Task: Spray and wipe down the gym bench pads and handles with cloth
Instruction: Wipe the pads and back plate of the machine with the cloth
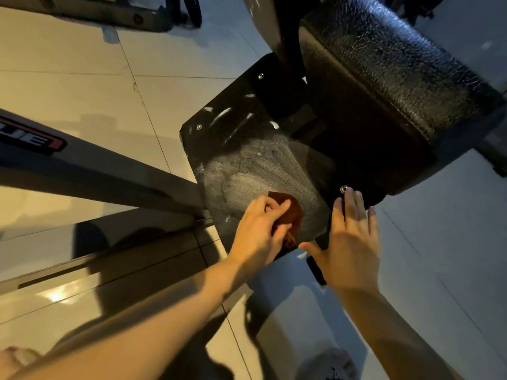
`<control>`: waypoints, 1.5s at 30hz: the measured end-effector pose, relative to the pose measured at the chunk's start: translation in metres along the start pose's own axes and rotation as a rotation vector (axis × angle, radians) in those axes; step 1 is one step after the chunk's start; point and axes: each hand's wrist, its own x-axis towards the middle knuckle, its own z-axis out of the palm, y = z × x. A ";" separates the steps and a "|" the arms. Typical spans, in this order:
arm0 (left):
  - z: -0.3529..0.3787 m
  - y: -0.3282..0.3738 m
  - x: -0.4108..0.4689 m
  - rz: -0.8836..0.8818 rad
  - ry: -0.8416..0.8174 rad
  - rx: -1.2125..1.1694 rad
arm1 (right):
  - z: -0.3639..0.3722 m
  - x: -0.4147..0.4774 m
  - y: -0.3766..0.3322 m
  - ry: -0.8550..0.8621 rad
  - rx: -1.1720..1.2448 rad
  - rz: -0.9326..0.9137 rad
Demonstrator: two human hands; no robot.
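Note:
A flat black plate (247,149) with rivets sits low under a thick black textured bench pad (384,67). Wet smear marks cover the plate's middle. My left hand (260,229) grips a brown cloth (292,212) and presses it on the plate near its front edge. My right hand (349,237) rests flat with straight fingers on the plate's right front corner, its fingertips beside a rivet (343,189). No spray bottle is in view.
A grey machine frame beam (109,171) with a red and white label runs in from the left to the plate. Another frame bar (90,12) lies at the top left. Pale tiled floor (439,256) surrounds everything. Feet show at the bottom edge.

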 end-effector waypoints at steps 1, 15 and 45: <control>-0.002 -0.003 0.002 0.020 -0.021 0.014 | 0.000 0.000 0.000 -0.002 -0.005 -0.002; -0.014 -0.064 -0.028 -0.552 0.325 -0.063 | 0.005 -0.003 0.003 0.081 0.076 -0.043; 0.007 0.024 0.027 0.116 -0.038 0.007 | 0.005 -0.002 0.001 0.038 0.020 -0.043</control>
